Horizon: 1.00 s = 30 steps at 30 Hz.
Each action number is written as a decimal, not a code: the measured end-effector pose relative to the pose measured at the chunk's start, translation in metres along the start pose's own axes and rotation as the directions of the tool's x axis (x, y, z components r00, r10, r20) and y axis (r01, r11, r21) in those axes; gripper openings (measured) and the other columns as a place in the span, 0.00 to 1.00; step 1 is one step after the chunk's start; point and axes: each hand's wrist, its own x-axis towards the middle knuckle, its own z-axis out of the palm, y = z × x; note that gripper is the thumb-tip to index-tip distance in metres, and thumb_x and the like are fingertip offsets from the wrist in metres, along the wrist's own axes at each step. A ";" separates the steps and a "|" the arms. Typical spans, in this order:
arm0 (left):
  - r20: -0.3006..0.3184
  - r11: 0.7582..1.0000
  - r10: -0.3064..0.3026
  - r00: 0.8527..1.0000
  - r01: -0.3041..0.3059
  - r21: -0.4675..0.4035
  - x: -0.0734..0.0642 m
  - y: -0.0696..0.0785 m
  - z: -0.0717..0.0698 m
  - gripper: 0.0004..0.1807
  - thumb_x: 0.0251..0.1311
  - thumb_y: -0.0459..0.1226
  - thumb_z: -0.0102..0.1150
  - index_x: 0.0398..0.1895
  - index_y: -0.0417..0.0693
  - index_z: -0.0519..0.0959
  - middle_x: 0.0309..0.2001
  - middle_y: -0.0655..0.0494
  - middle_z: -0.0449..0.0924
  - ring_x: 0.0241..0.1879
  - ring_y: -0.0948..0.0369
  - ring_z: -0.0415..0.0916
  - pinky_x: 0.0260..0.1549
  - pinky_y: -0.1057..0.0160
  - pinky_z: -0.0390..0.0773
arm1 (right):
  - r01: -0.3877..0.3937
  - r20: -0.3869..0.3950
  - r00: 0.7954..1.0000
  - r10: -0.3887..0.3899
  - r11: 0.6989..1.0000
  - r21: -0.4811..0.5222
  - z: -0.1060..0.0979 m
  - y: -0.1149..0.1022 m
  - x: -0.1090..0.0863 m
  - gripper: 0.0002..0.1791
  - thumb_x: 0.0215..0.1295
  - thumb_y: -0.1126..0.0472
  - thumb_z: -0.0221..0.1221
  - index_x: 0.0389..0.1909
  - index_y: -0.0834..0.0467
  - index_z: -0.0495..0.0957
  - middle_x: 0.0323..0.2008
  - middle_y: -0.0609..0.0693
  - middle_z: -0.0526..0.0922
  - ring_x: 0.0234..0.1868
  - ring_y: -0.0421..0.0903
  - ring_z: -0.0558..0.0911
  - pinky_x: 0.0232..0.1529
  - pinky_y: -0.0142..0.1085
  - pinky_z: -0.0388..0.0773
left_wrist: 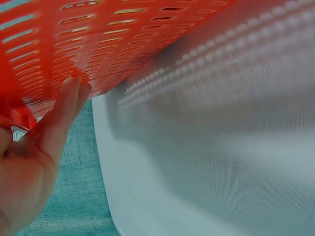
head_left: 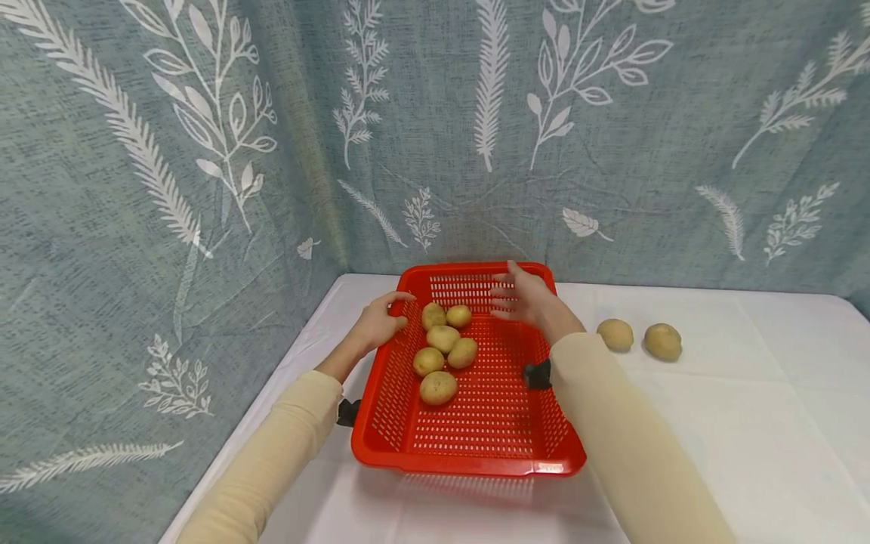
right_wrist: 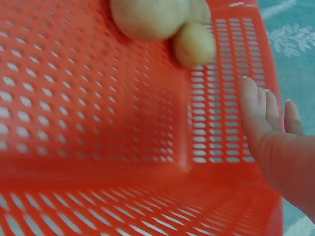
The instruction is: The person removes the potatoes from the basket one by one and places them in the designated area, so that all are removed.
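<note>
A red plastic basket [head_left: 469, 465] with slotted walls holds several potatoes [head_left: 438, 387], gathered toward its left and back. My left hand [head_left: 381, 321] grips the left rim near the back corner. In the left wrist view, its fingers [left_wrist: 66, 98] lie against the outside of the slotted wall. Over the basket's back right part, my right hand [head_left: 526, 298] is open, fingers spread and holding nothing. From the right wrist, that hand shows beside the slotted end wall [right_wrist: 224, 123], apart from the small potato [right_wrist: 194, 45].
Two more potatoes, one nearer the basket [head_left: 615, 335] and one farther right [head_left: 662, 342], lie on the white table [head_left: 748, 408]. A grey-green curtain [head_left: 435, 136] with white leaf patterns hangs behind and along the left side. The basket casts a shadow on the tabletop.
</note>
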 end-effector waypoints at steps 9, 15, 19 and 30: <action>0.001 1.000 0.009 1.000 -0.009 0.006 -0.001 0.001 0.000 0.24 0.60 0.27 0.48 0.62 0.44 0.71 0.55 0.39 0.72 0.35 0.54 0.75 0.34 0.61 0.79 | -0.019 -0.025 1.000 0.019 1.000 -0.012 0.009 0.019 0.005 0.30 0.75 0.45 0.38 0.69 0.60 0.61 0.65 0.62 0.66 0.64 0.58 0.66 0.59 0.46 0.67; -0.003 1.000 0.013 1.000 -0.013 0.010 0.000 0.000 0.000 0.24 0.60 0.26 0.48 0.62 0.44 0.71 0.53 0.39 0.74 0.34 0.55 0.75 0.34 0.61 0.79 | -0.005 -0.035 0.999 0.004 1.000 -0.016 0.014 0.022 0.006 0.30 0.75 0.46 0.39 0.68 0.60 0.63 0.64 0.61 0.67 0.63 0.58 0.67 0.59 0.46 0.67; -0.007 1.000 0.014 1.000 -0.014 0.011 0.000 0.001 0.000 0.24 0.61 0.26 0.48 0.61 0.44 0.71 0.54 0.39 0.73 0.36 0.54 0.75 0.35 0.60 0.79 | -0.012 -0.020 1.000 0.012 1.000 -0.018 0.020 0.026 0.007 0.30 0.76 0.46 0.38 0.68 0.61 0.63 0.64 0.62 0.66 0.63 0.58 0.67 0.59 0.46 0.67; -0.013 1.000 0.017 1.000 -0.017 0.015 0.000 0.000 0.001 0.25 0.60 0.27 0.47 0.63 0.44 0.70 0.55 0.39 0.72 0.35 0.54 0.73 0.32 0.63 0.76 | -0.038 -0.054 0.998 0.033 0.994 -0.099 0.023 0.049 0.018 0.29 0.76 0.47 0.38 0.66 0.62 0.66 0.61 0.62 0.69 0.59 0.56 0.70 0.57 0.45 0.69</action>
